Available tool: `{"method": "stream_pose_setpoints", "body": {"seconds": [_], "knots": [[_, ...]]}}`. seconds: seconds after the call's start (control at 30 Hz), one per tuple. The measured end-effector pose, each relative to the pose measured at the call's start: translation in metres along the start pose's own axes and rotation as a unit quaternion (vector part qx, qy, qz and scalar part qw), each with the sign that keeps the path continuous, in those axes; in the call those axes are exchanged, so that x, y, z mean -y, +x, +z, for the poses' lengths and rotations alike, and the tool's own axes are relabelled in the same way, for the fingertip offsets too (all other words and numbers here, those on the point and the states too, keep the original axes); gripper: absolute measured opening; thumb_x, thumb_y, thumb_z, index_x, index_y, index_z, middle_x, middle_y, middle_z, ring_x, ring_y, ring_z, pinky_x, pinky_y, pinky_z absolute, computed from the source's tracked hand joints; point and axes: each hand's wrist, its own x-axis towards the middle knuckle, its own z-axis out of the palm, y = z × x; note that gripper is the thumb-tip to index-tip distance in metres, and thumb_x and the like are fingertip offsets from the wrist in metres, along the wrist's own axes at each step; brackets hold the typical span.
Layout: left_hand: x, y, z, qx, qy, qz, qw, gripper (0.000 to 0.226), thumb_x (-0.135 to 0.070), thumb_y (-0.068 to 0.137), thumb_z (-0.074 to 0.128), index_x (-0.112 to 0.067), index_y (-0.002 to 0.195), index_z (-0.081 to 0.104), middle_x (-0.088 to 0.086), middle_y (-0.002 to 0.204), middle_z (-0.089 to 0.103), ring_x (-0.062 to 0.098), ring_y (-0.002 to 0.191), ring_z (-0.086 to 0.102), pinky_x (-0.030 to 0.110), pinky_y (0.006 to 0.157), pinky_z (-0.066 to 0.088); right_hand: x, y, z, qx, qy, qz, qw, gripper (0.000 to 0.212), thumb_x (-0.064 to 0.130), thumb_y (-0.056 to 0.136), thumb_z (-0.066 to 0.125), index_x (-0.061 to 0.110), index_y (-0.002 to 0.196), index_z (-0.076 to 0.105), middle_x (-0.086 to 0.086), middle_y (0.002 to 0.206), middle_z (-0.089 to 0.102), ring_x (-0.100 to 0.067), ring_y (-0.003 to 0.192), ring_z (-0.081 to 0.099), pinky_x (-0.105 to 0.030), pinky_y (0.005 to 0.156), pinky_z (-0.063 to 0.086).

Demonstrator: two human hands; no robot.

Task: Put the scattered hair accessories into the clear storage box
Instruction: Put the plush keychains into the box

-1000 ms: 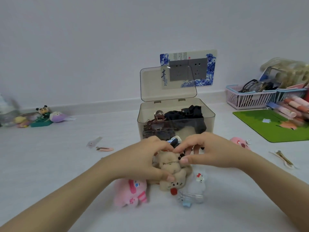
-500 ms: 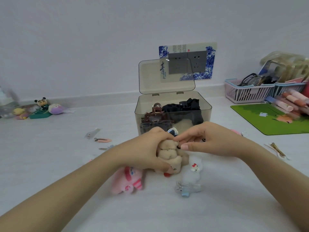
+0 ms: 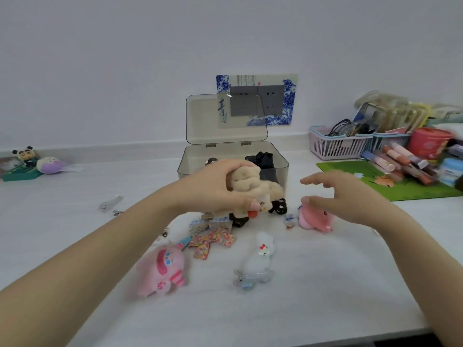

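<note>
Beige plush clips (image 3: 253, 187) bunched in the left hand (image 3: 213, 189), fingers curled round them, raised just in front of the open clear box (image 3: 280, 169) — likely soft, light, squashy; best gripped round the middle. Right hand (image 3: 343, 196) empty, fingers loosely spread, hovering over a pink plush clip (image 3: 315, 219) on the table (image 3: 325, 284).

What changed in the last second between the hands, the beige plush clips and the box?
The left hand lifted the beige plush clips off the table toward the clear storage box, now holding them alone. The right hand let go, opened and moved right, over the pink plush clip. That uncovered a floral bow and black clips. The box's lid stayed open.
</note>
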Motion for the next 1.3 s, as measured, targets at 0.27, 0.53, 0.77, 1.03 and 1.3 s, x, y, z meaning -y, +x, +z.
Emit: {"method": "stream_pose_setpoints", "body": {"seconds": [0.27, 0.53, 0.77, 1.03, 1.3], "knots": [[-0.008, 0.029, 0.015, -0.005, 0.003, 0.011, 1.0, 0.051, -0.033, 0.068, 0.079, -0.04, 0.111, 0.053, -0.023, 0.104, 0.061, -0.017, 0.086, 0.055, -0.003, 0.07, 0.041, -0.014, -0.012, 0.022, 0.057, 0.048, 0.065, 0.995, 0.065, 0.044, 0.07, 0.071, 0.035, 0.128, 0.042, 0.005, 0.125, 0.05, -0.013, 0.099, 0.051, -0.028, 0.087, 0.043], [-0.015, 0.043, -0.005, -0.031, -0.087, 0.023, 0.995, 0.052, -0.037, 0.065, 0.078, -0.036, 0.114, 0.059, -0.013, 0.111, 0.068, 0.003, 0.103, 0.064, 0.022, 0.088, 0.05, -0.009, -0.014, -0.004, -0.018, 0.215, 0.027, 0.976, 0.039, 0.029, 0.068, 0.076, 0.039, 0.102, 0.059, 0.003, 0.099, 0.063, -0.01, 0.068, 0.059, -0.02, 0.062, 0.046], [-0.016, 0.089, -0.044, -0.043, -0.224, 0.01, 0.974, 0.049, -0.021, 0.07, 0.074, -0.016, 0.116, 0.057, 0.001, 0.106, 0.064, 0.012, 0.086, 0.06, 0.022, 0.067, 0.047, 0.017, 0.009, -0.038, -0.058, 0.294, -0.031, 0.953, 0.041, 0.031, 0.069, 0.075, 0.045, 0.105, 0.059, 0.005, 0.106, 0.06, -0.012, 0.074, 0.062, -0.03, 0.077, 0.052], [0.026, 0.139, -0.044, 0.099, -0.084, -0.088, 0.988, 0.028, 0.0, 0.084, 0.06, -0.014, 0.108, 0.056, 0.006, 0.099, 0.061, 0.02, 0.091, 0.06, 0.034, 0.087, 0.051, 0.049, 0.063, -0.037, -0.045, 0.37, -0.04, 0.927, 0.038, 0.03, 0.077, 0.072, 0.023, 0.111, 0.057, -0.003, 0.097, 0.064, -0.01, 0.069, 0.063, -0.023, 0.069, 0.056], [0.05, 0.166, -0.026, 0.208, -0.034, -0.166, 0.963, 0.063, -0.003, 0.081, 0.068, -0.012, 0.135, 0.039, 0.004, 0.111, 0.055, 0.02, 0.103, 0.055, 0.029, 0.09, 0.051, 0.057, 0.105, -0.031, -0.021, 0.378, 0.002, 0.926, 0.041, 0.037, 0.081, 0.066, 0.011, 0.111, 0.053, -0.005, 0.086, 0.066, -0.013, 0.065, 0.063, -0.033, 0.073, 0.058]]}}
